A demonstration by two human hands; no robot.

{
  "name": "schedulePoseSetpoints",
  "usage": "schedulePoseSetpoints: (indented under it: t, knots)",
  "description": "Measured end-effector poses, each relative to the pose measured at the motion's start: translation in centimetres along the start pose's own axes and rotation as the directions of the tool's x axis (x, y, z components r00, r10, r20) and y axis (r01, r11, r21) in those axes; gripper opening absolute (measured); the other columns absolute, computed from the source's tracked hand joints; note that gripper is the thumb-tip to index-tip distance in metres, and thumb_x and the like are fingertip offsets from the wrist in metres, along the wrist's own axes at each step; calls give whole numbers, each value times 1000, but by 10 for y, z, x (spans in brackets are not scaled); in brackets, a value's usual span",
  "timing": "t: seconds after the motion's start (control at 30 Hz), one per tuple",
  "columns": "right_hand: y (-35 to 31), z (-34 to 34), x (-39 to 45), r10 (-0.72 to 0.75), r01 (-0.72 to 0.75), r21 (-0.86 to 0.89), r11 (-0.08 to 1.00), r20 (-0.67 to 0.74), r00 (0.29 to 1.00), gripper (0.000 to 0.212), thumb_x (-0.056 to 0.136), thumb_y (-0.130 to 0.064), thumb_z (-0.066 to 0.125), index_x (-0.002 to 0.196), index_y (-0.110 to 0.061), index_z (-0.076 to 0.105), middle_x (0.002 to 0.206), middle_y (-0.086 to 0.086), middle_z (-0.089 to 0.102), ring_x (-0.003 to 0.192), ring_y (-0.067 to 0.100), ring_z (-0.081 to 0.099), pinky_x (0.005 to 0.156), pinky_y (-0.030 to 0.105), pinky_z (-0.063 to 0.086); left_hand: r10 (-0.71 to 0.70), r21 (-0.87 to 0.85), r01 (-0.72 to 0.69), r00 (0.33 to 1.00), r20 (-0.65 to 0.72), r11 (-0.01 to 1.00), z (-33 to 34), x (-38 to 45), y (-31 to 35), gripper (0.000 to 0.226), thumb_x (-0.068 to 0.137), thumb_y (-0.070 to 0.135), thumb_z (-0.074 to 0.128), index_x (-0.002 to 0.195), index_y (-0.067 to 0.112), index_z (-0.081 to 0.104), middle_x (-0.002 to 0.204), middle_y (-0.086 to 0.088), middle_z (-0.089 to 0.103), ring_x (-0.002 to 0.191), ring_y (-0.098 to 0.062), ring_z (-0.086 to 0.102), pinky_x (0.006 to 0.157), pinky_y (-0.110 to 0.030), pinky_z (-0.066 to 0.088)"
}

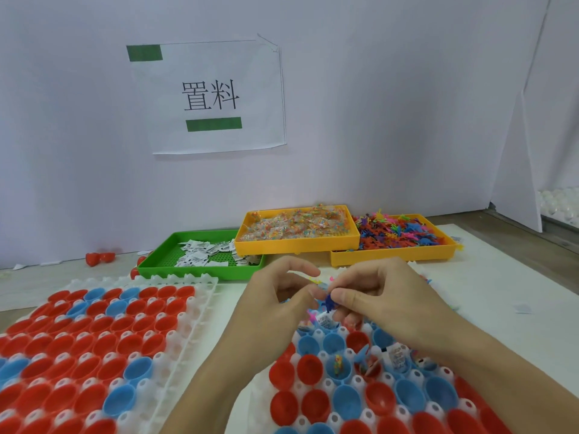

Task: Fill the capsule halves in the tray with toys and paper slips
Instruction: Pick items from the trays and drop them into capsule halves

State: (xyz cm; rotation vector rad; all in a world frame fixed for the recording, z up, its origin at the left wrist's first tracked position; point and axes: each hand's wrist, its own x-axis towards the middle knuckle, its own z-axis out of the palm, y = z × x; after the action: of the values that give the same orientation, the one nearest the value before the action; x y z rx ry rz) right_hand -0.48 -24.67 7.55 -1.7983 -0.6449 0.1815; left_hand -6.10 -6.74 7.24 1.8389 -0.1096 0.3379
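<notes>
A pale lilac wall [376,120] fills the back, with a white sign [216,95] taped on by green strips. A white panel [526,151] leans at right. The table [507,227] is light wood.

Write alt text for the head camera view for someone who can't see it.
Both hands, left hand and right hand, pinch a small blue toy above a white tray of red and blue capsule halves. Bins of paper slips and toys sit behind.
</notes>
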Motion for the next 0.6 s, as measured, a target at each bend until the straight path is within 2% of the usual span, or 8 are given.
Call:
schedulePoseSetpoints:
  t: [0.1,0.27,0.4,0.5,0.6]
  knots:
    - [2,-1,2,62,-57,135,989,-37,997,7,91,-11,69,91,-11,76,78,8,77,75,19,75,65,19,58,33,0,-33,999,-13,999,3,3,0,26,90,-8,59,91,17,68,77,0,74,73,-15,70,66,-24,56]
    - [2,0,3,115,-105,301,948,-15,993,9,89,-10,69,93,-6,75,85,14,77,82,24,76,65,20,58,91,-102,-96,994,-57,990,4,-9,-9,30,79,-9,74,88,20,73,84,-5,75,80,-17,72,72,-22,55]
    - [1,3,1,64,-71,223,972,35,997,10,86,-22,71,88,-15,78,85,10,77,81,21,76,66,19,56,124,-104,-138,984,-131,985,5,-14,-14,31,75,-3,79,86,25,75,79,-3,75,76,-16,72,69,-19,55]
    - [0,2,0,34,-41,145,989,45,998,6,87,-22,73,87,-21,79,81,6,77,75,16,75,65,18,55,112,-80,-127,980,-166,989,4,-16,-16,30,76,-2,79,83,27,76,77,-1,75,74,-15,72,68,-20,55]
    - [-1,0,-1,-1,-2,49,999,50,999,5,87,-21,75,85,-25,79,80,4,77,75,17,74,69,24,59,89,-52,-98,984,-153,994,1,-17,-18,26,77,0,78,81,26,77,78,0,75,75,-13,71,66,-18,54]
